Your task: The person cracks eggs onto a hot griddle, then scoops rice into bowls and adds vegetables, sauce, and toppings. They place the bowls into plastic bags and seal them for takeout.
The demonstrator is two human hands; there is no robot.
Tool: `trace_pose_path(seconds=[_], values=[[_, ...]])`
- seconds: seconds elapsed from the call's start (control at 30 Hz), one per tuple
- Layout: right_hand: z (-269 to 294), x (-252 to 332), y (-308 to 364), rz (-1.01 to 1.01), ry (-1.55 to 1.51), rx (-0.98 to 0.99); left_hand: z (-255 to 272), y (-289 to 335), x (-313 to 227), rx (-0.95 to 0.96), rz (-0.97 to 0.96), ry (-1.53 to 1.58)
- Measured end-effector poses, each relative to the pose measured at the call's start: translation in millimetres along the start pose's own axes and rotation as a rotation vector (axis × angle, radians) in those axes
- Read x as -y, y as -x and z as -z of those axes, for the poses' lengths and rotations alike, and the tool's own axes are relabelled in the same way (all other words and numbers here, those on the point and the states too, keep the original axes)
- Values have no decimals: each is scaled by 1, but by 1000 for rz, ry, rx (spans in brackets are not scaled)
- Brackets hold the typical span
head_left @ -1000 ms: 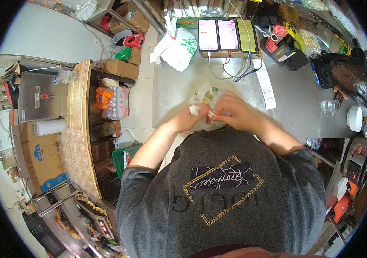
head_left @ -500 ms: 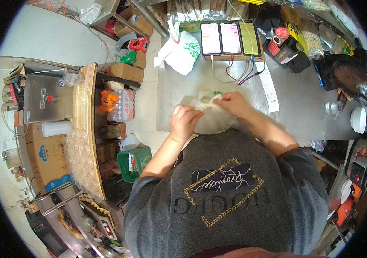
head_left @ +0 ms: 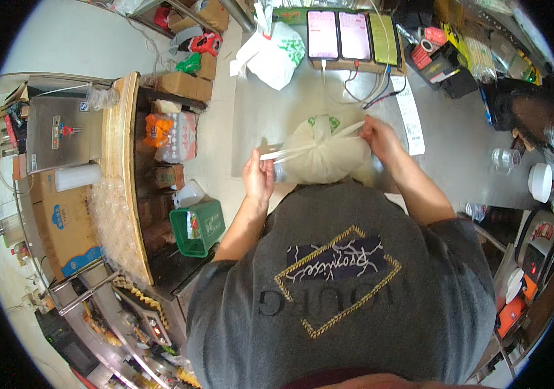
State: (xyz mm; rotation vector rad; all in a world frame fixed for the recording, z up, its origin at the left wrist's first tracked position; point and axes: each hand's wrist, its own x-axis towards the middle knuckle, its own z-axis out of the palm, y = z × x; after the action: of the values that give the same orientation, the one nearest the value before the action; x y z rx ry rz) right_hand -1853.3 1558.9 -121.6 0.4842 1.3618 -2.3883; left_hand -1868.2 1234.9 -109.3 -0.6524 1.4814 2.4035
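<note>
A whitish translucent plastic bag (head_left: 319,161) with a green print rests on the metal table (head_left: 461,149), close to my body. Its two handles are stretched out to either side, and the neck is gathered in the middle. The left handle end is pinched in my left hand (head_left: 259,176), fingers closed. On the other side my right hand (head_left: 382,137) grips the opposite handle, pulling it taut. What the bag contains is hidden by the plastic.
Three phones (head_left: 354,37) with cables stand at the table's back, beside a tied white bag (head_left: 278,57). A paper receipt (head_left: 410,117) lies right of my right hand. Clear cups (head_left: 506,157), a white bowl (head_left: 540,182) and a fan (head_left: 542,120) are further right. A green bin (head_left: 200,227) stands at left.
My hands have moved apart, drawing the bag's handles outward to both sides. Before, they were close together over the bag's top. The view has shifted slightly.
</note>
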Motion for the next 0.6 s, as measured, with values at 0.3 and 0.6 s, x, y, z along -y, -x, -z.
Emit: trace_pose_path(seconds=[0.3, 0.6], values=[[-47, -22, 15, 353, 1767, 139, -44, 5, 40, 543, -773, -1759], [-33, -3, 0, 119, 246, -154, -46, 26, 21, 183, -207, -302]])
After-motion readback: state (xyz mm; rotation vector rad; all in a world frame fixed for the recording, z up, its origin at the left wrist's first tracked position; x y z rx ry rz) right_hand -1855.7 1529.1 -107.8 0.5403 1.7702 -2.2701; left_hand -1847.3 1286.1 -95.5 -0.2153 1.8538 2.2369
